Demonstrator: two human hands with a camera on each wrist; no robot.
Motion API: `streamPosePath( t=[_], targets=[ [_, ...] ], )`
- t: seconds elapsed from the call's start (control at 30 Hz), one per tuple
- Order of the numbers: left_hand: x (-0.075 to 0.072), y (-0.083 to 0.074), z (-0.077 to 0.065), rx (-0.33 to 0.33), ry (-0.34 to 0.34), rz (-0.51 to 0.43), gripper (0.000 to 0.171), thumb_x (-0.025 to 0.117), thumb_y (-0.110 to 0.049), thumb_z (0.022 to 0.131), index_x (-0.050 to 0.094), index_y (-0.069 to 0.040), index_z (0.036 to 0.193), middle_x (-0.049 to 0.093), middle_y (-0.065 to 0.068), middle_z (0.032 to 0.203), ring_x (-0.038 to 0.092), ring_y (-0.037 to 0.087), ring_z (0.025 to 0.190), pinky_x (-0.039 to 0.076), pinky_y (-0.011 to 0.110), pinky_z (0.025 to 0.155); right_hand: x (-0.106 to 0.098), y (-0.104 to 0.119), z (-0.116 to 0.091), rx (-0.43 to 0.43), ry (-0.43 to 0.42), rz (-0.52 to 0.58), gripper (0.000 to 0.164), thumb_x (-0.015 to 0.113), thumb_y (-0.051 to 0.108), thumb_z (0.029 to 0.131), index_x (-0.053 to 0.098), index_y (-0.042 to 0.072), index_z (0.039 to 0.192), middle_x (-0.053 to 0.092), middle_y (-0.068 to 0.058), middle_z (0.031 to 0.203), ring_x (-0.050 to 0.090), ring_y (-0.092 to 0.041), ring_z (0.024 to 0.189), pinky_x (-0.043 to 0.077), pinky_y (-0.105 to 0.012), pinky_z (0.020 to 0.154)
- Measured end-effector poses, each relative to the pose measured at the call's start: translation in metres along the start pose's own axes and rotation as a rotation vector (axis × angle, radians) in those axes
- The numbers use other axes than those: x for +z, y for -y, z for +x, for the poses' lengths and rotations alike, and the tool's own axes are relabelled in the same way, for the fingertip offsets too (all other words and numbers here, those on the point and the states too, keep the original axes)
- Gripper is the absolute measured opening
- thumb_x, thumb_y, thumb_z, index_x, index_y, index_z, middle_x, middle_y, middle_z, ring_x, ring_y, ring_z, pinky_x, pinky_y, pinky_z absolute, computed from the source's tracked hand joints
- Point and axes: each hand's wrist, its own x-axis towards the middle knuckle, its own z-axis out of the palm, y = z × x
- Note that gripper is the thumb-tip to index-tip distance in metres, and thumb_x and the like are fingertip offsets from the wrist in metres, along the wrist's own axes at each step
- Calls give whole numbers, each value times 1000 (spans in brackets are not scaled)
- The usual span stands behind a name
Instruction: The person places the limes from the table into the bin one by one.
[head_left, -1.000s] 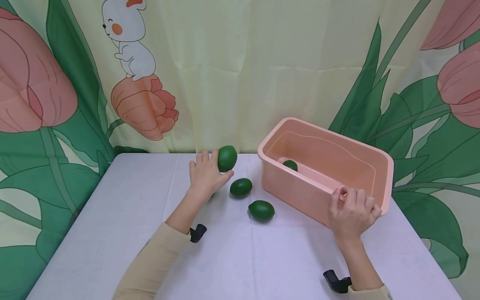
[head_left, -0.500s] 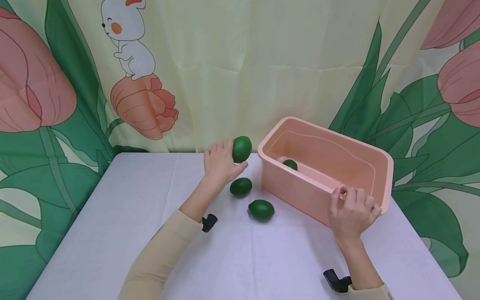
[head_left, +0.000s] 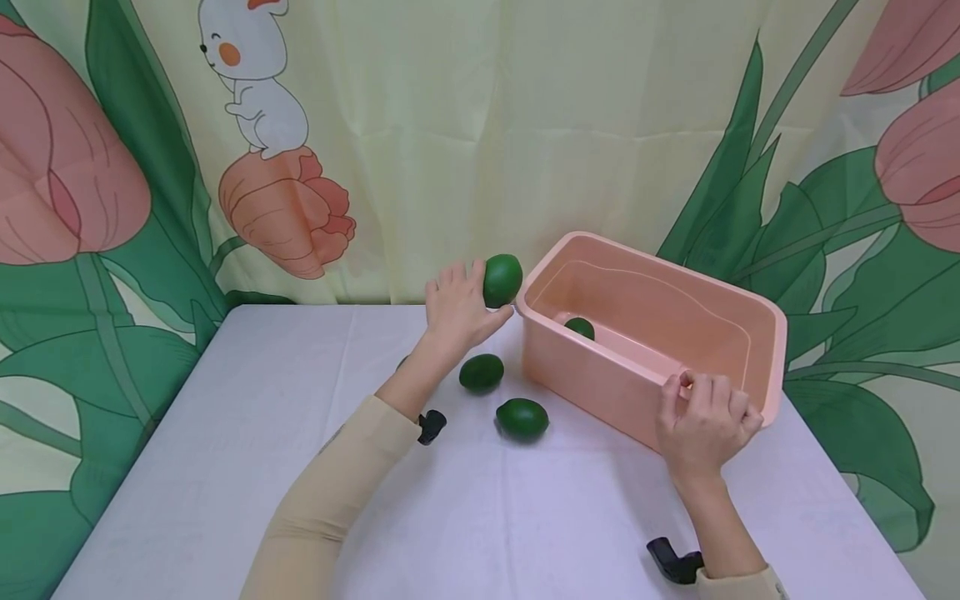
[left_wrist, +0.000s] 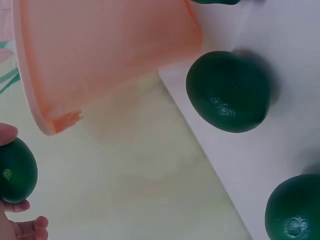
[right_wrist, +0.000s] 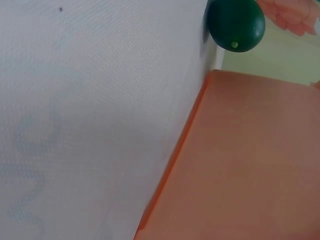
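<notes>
Raised over the table's back edge, my left hand (head_left: 459,307) holds a green lime (head_left: 503,281) between thumb and fingers, just left of the bin's near-left corner. The same held lime (left_wrist: 17,172) appears at the left border of the left wrist view. The pink plastic bin (head_left: 577,379) stands on the right, with one lime (head_left: 580,327) inside at its left end. My right hand (head_left: 705,429) grips the bin's front rim near its right corner, fingers curled over the edge. Two limes lie on the table, one farther back (head_left: 482,372) and one nearer (head_left: 522,419).
Another lime (head_left: 402,362) is mostly hidden behind my left wrist. A white cloth (head_left: 480,517) covers the table. Behind it hangs a curtain (head_left: 487,150) printed with tulips and a rabbit. Black wrist cameras (head_left: 675,563) sit on both forearms.
My left hand has moved right and upward with the lime, toward the bin. My right hand, the bin and the limes on the table have stayed in place.
</notes>
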Motion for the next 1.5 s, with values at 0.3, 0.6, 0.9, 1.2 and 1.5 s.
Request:
streamPosePath(
  t=[0.3, 0.6, 0.9, 1.2, 1.5],
  targets=[
    [-1, -10, 18, 49, 15, -23, 74, 52, -60, 78, 34, -15, 133, 45, 10, 118, 42, 23, 108, 38, 41, 85, 1, 0, 0, 7, -3, -2, 42, 42, 32, 89, 56, -7, 81, 52, -23, 79, 42, -41, 78, 23, -56, 75],
    [5, -22, 30, 85, 24, 12, 73, 49, -62, 79, 32, -18, 135, 42, 8, 120, 38, 22, 112, 37, 41, 87, 2, -1, -1, 8, -10, 8, 41, 42, 32, 88, 56, -6, 81, 52, -23, 79, 42, -41, 77, 23, -56, 75],
    [7, -38, 34, 138, 25, 72, 71, 50, -62, 79, 34, -20, 134, 44, 5, 113, 42, 20, 107, 38, 37, 84, 1, -1, -1, 5, -5, 2, 40, 42, 32, 88, 56, -6, 82, 51, -23, 79, 42, -41, 77, 23, -56, 74],
    [10, -50, 38, 172, 43, 129, 74, 48, -63, 79, 31, -20, 137, 43, 5, 117, 41, 20, 109, 36, 36, 85, 1, -1, -1, 7, 1, -4, 41, 42, 32, 89, 55, -6, 82, 51, -23, 80, 42, -41, 78, 23, -55, 75],
    [14, -62, 43, 184, 64, 189, 77, 46, -66, 78, 29, -22, 138, 42, 3, 119, 40, 18, 110, 37, 36, 86, 0, 0, -1, 9, 1, -2, 41, 42, 31, 89, 55, -6, 82, 51, -23, 79, 42, -41, 78, 23, -55, 75]
  ],
)
